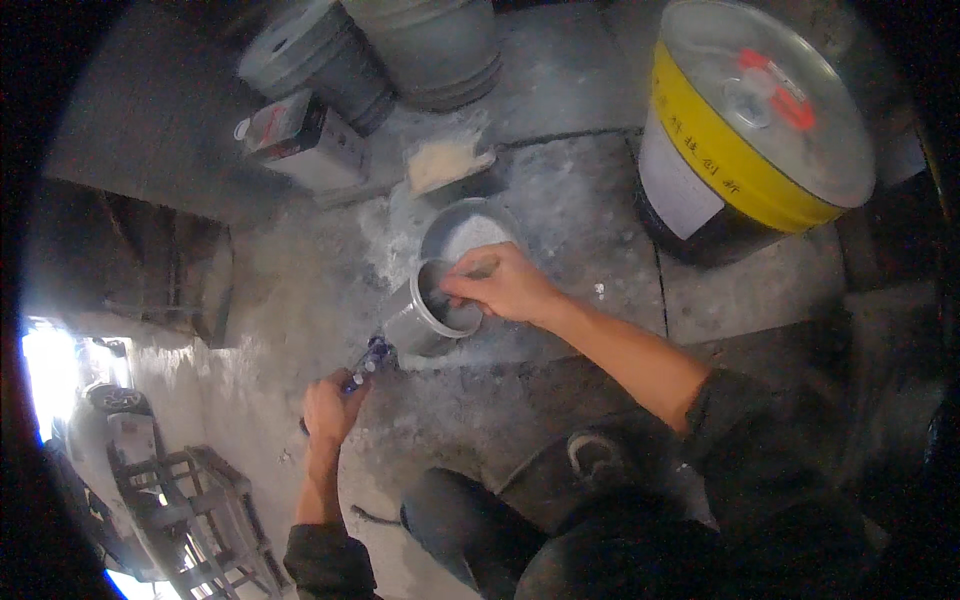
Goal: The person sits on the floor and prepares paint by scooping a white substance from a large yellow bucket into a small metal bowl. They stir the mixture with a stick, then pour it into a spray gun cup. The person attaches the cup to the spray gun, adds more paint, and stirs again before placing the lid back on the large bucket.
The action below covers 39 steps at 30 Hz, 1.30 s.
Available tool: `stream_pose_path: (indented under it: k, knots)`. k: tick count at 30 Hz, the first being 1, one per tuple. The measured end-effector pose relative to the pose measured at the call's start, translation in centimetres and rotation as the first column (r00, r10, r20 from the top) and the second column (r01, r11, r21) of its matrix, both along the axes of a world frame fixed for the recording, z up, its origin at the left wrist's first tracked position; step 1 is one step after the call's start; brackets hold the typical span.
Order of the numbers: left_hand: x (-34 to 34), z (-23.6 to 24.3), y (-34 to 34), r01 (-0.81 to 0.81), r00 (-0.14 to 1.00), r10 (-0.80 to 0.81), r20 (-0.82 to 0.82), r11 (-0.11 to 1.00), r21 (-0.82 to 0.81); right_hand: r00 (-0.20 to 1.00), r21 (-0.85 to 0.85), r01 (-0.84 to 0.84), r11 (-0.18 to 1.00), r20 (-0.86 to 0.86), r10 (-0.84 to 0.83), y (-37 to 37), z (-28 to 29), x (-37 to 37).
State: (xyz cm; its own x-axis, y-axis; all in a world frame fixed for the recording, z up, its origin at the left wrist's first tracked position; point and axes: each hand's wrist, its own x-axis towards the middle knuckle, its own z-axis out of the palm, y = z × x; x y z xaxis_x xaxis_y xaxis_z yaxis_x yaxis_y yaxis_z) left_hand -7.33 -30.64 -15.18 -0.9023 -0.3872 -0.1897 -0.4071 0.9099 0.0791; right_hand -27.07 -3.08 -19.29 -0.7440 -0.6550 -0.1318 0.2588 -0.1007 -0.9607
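Note:
My left hand [330, 405] is closed round a purple and silver holder or clamp tool [369, 356], whose far end is at the side of a grey metal cup [403, 318], tilted toward the right. My right hand [497, 280] is closed at the cup's opening, pinching a small implement that reaches inside; its lower end is hidden. Just behind the cup stands a round grey container [467, 227] with pale granular material in it. A yellowish block or pad [440, 165] lies beyond that.
A large lidded bucket [755, 180] with a yellow band stands at right. Grey buckets [425, 50] and a rectangular can [310, 150] are at the back. At lower left are a white scooter [125, 440] and a metal rack [210, 510]. Dusty concrete slabs [590, 210] lie underneath.

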Motion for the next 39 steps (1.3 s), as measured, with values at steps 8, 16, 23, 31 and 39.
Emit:
stream_pose_path:
  k: [8, 16, 23, 31, 39]
  knots:
    - [0.2, 1.6, -2.4, 0.029, 0.997, -0.029, 0.075, 1.0, -0.007, 0.629, 0.222, -0.448, 0.866, -0.61, 0.481, 0.9, 3.9, -4.7]
    - [-1.5, 0.5, -1.6, 0.039, 0.999, -0.04, 0.002, 0.988, 0.148, 0.777, 0.146, -0.162, 0.976, -0.591, 0.218, 0.3, 2.9, -1.0]
    - [-1.3, -1.3, -3.9, 0.12, 0.986, -0.126, -0.113, 0.991, -0.06, 0.834, 0.194, -0.248, 0.949, -0.455, 0.312, 2.8, 4.1, -5.3]
    - [-2.2, 2.7, -1.6, 0.101, 0.893, -0.181, -0.412, 0.973, -0.208, 0.767, 0.291, 0.309, 0.905, -0.639, -0.057, 4.8, 0.9, -5.9]
    - [-2.1, 4.6, 1.0, 0.007, 0.859, -0.209, -0.467, 0.917, -0.398, 0.734, 0.589, 0.362, 0.722, -0.658, 0.169, 3.4, -2.0, -3.9]
